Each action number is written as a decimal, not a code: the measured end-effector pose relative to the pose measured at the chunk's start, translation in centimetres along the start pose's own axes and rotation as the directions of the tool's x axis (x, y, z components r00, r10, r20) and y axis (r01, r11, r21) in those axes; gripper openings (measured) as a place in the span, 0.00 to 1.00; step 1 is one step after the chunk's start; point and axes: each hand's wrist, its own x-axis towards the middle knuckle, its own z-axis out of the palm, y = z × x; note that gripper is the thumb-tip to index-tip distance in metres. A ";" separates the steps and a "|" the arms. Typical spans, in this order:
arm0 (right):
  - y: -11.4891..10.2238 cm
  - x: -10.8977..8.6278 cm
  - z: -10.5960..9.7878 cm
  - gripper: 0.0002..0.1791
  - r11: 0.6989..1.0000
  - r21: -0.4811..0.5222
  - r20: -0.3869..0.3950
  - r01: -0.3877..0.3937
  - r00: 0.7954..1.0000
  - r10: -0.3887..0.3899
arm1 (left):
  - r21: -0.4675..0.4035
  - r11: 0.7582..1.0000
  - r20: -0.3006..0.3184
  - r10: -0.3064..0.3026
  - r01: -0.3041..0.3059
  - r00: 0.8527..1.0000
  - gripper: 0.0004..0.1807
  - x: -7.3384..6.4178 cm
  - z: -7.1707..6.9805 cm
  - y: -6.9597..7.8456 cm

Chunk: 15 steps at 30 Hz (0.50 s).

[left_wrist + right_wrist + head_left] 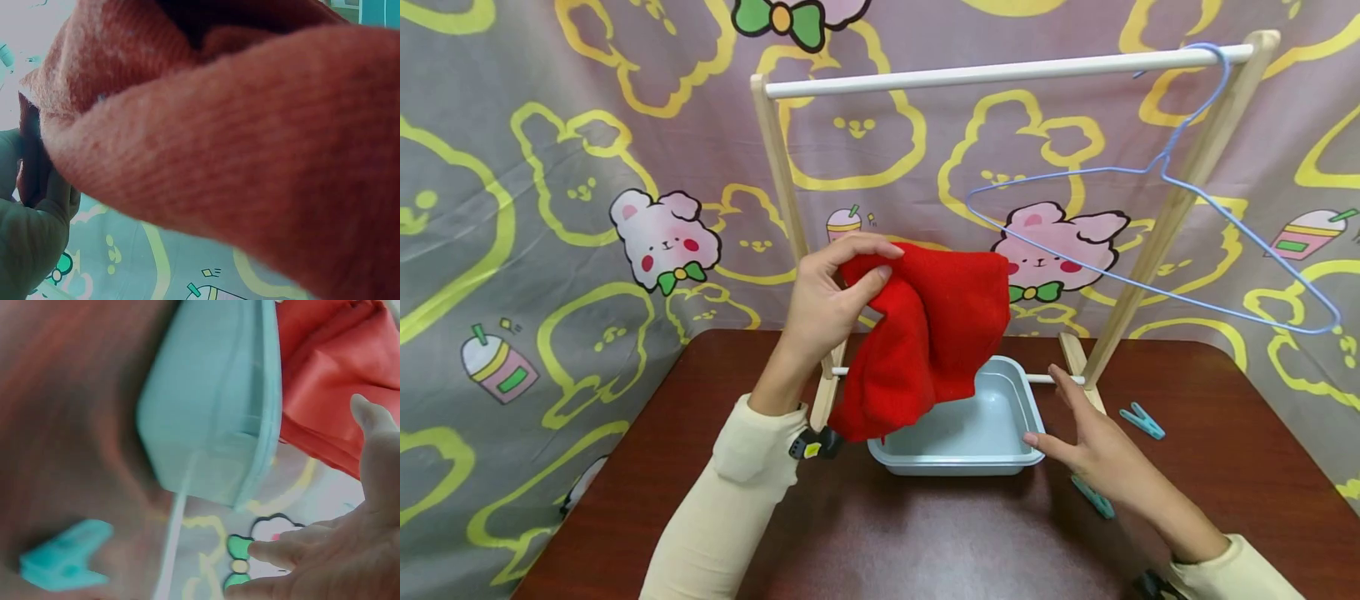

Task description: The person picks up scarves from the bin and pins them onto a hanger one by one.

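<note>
My left hand pinches a red cloth by its upper left part, thumb in front. The cloth hangs folded over the left side of a pale blue basin. In the left wrist view the ribbed cloth fills most of the picture, with part of the hand at the left edge. My right hand holds nothing; its fingers are spread beside the basin's right rim. The right wrist view has the hand apart from the cloth and the basin.
A wooden rack with a white top bar stands behind the basin. From its right end hangs a blue wire hanger. Two teal clothespins lie on the brown table: one clothespin at the right, another clothespin under the right hand.
</note>
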 end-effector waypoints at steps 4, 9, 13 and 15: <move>-1.0 0.3 -1.5 0.58 1.000 -0.024 -0.019 0.006 1.000 -0.006 | -0.001 1.000 0.002 -0.012 0.012 1.000 0.10 -0.1 -0.1 -0.2; -2.0 0.6 -3.5 0.57 0.996 -0.079 -0.078 0.043 0.996 -0.049 | 0.005 1.000 0.000 -0.031 0.031 1.000 0.11 -0.1 -0.3 -0.3; -2.8 0.8 -4.9 0.56 0.989 -0.134 -0.111 0.061 0.991 -0.077 | 0.007 0.999 -0.002 -0.032 0.033 0.999 0.11 -0.1 -0.4 -0.2; -3.0 0.9 -5.5 0.56 0.987 -0.144 -0.123 0.067 0.989 -0.085 | 0.005 0.999 -0.005 -0.032 0.032 0.999 0.11 -0.1 -0.4 -0.2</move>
